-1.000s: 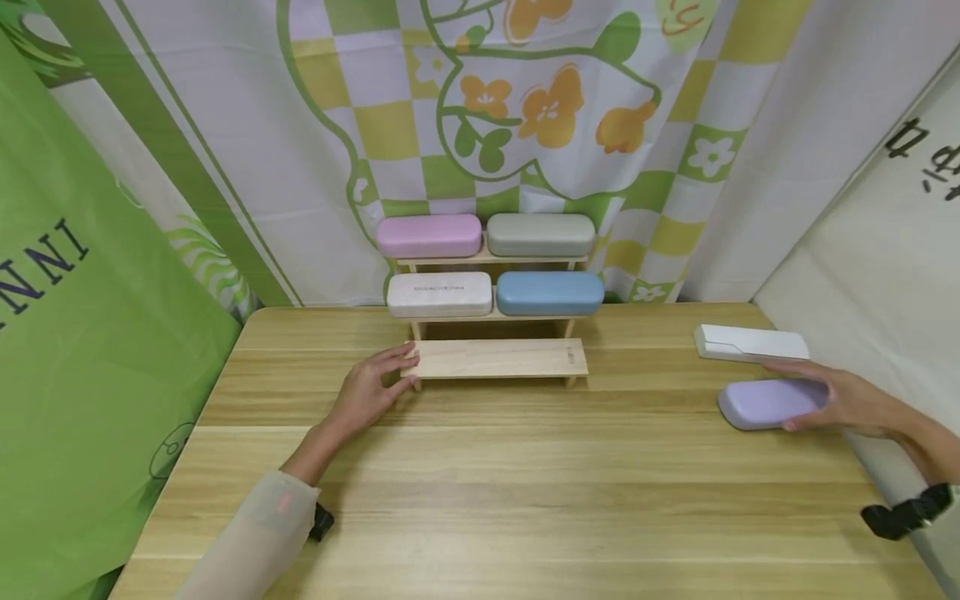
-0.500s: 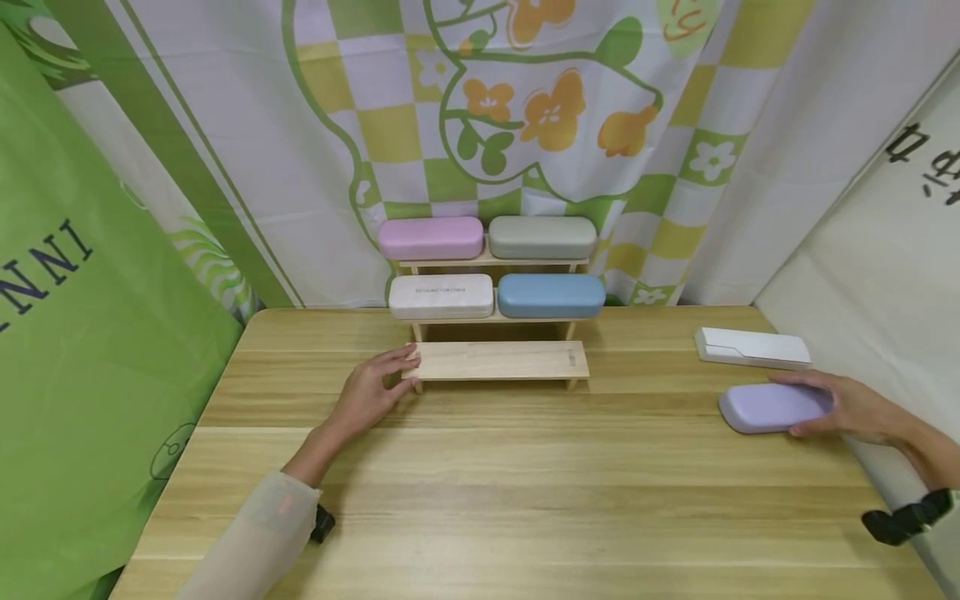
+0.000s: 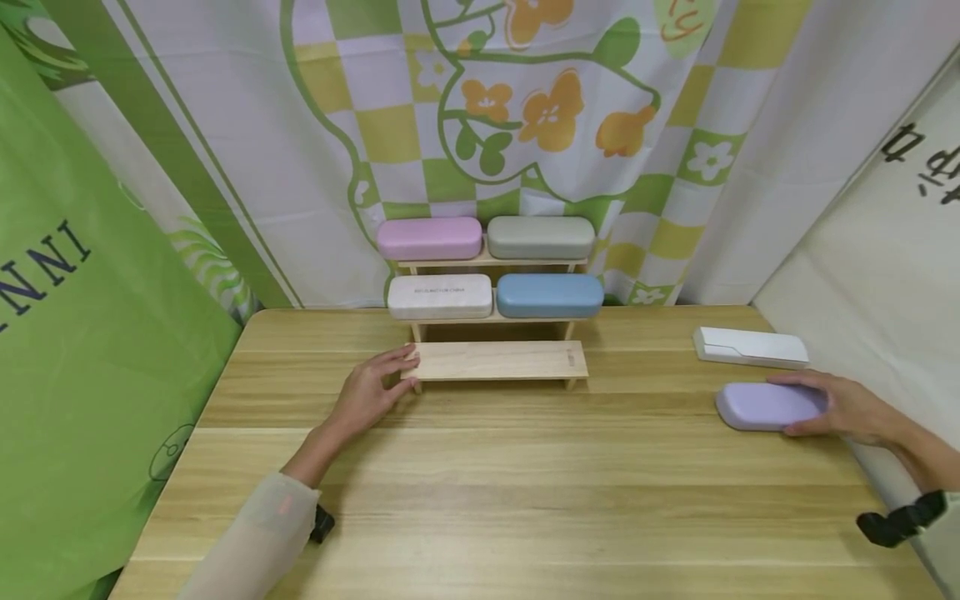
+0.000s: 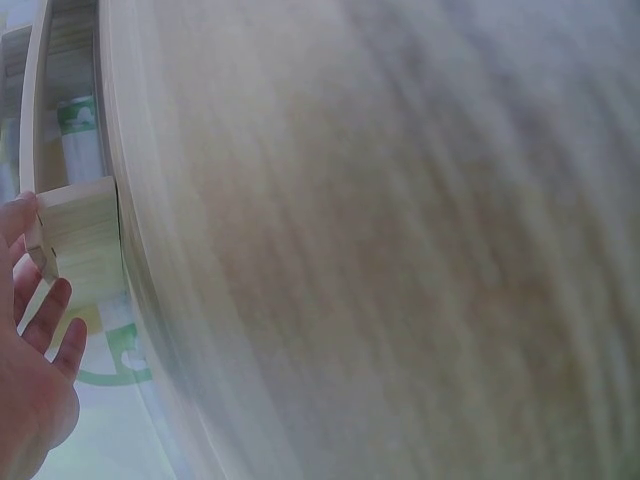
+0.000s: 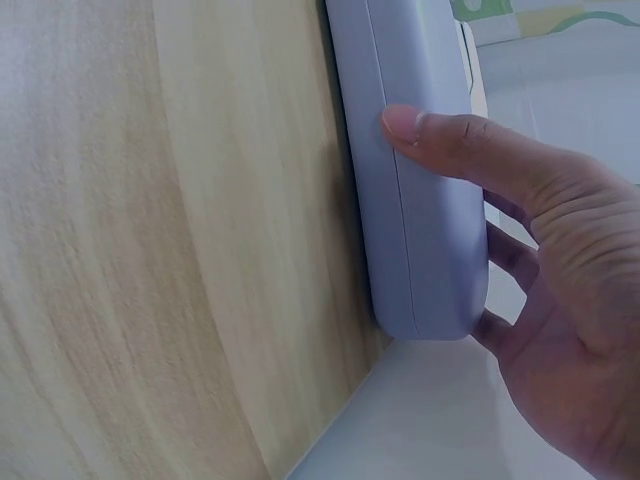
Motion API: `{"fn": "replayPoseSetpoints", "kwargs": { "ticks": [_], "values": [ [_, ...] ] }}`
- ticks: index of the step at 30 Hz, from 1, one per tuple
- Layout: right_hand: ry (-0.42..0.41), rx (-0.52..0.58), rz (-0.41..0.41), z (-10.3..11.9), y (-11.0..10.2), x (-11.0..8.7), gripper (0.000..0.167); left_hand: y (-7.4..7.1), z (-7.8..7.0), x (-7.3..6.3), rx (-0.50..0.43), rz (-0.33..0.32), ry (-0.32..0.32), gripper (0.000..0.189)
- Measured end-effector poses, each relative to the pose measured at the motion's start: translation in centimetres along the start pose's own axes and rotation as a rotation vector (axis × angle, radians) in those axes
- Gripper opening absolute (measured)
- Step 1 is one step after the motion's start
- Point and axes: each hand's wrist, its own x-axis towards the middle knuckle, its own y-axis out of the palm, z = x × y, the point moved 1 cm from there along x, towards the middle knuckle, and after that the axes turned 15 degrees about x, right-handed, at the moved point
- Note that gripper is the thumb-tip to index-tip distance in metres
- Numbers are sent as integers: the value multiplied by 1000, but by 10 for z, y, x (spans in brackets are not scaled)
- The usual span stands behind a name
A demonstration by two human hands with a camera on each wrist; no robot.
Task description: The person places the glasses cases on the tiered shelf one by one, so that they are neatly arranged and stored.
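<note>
My right hand (image 3: 855, 408) grips the right end of a lilac glasses case (image 3: 768, 407) lying on the table. In the right wrist view, the thumb lies across the side of the case near its seam, with the other fingers on the far side, partly hidden. My left hand (image 3: 367, 392) holds the left end of the lowest tier of a stepped wooden display rack (image 3: 495, 361). The left wrist view shows fingertips (image 4: 22, 212) against that shelf's end. The bottom tier is bare.
On the rack's upper tiers stand a pink case (image 3: 429, 239), a grey-green case (image 3: 542, 238), a speckled white case (image 3: 440, 297) and a blue case (image 3: 550, 296). A slim white case (image 3: 752, 347) lies behind the lilac one. A patterned curtain (image 3: 540, 108) hangs behind.
Both hands keep their holds. The lilac case and right hand show only a very slight shift; the view itself wavers a little. The rack stays put.
</note>
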Motion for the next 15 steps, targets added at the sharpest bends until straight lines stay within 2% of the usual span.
{"fn": "replayPoseSetpoints", "kwargs": {
  "ticks": [5, 15],
  "values": [
    [13, -40, -9, 2, 4, 0, 77, -1, 0, 0, 3, 2, -2, 36],
    [41, -52, -10, 10, 9, 4, 74, -1, -1, 0, 9, 8, -2, 36]
  ]
}}
